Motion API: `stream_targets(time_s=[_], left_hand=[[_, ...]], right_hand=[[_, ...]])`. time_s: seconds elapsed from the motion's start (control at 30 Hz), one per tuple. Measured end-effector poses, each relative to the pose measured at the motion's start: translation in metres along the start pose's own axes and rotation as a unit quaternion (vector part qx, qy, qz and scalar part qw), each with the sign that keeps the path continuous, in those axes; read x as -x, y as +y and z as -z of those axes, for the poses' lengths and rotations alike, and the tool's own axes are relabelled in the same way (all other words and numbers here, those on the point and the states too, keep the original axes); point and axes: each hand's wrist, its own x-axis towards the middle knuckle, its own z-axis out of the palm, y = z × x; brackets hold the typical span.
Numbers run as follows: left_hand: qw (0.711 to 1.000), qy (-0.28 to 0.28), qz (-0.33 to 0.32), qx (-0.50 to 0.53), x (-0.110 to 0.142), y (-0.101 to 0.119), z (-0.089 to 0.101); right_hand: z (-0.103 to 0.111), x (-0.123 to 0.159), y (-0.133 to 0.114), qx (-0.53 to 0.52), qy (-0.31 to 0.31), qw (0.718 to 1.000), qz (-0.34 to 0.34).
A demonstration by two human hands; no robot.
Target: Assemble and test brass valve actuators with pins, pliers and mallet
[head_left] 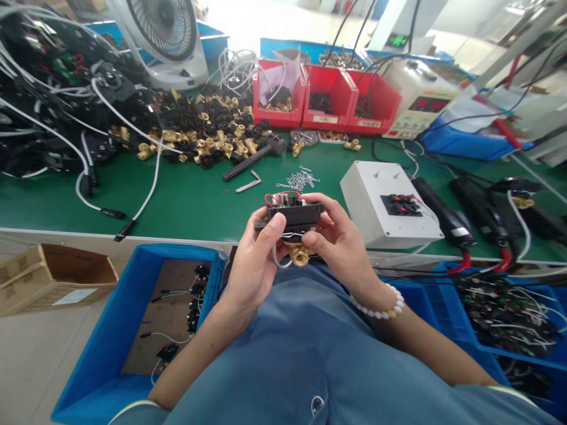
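Observation:
Both hands hold one small assembly in front of my lap: a black plastic valve body (pixel 296 215) with red wires on top and a brass fitting (pixel 299 255) underneath. My left hand (pixel 256 260) wraps its left side, thumb pressed on the black housing. My right hand (pixel 337 242) grips the right side, fingers curled over the top and thumb near the brass fitting; a white bead bracelet (pixel 380 308) is on that wrist. A thin white wire loops below the assembly. The green table (pixel 186 200) lies just beyond.
A white test box (pixel 376 200) with a black socket stands right of my hands. Small metal clips (pixel 297 179), a hex key and a black hammer (pixel 252 159) lie ahead. Further back: a pile of brass fittings (pixel 208 136), red bins (pixel 328 97), a fan (pixel 162 35). Blue crates (pixel 146 330) flank my lap.

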Motion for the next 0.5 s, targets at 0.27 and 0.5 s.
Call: stream_targets(time_s=[0.27, 0.5], left_hand=[[1.000, -0.003, -0.022, -0.002, 0.0039, -0.0013, -0.0020], [1.000, 0.008, -0.020, -0.001, 0.0075, -0.0003, -0.0028]], right_hand=[[-0.0041, 0.0004, 0.0031, -0.062, 0.018, 0.997, 0.034], [-0.0062, 0.0037, 0.0053, -0.078, 0.028, 0.996, 0.041]])
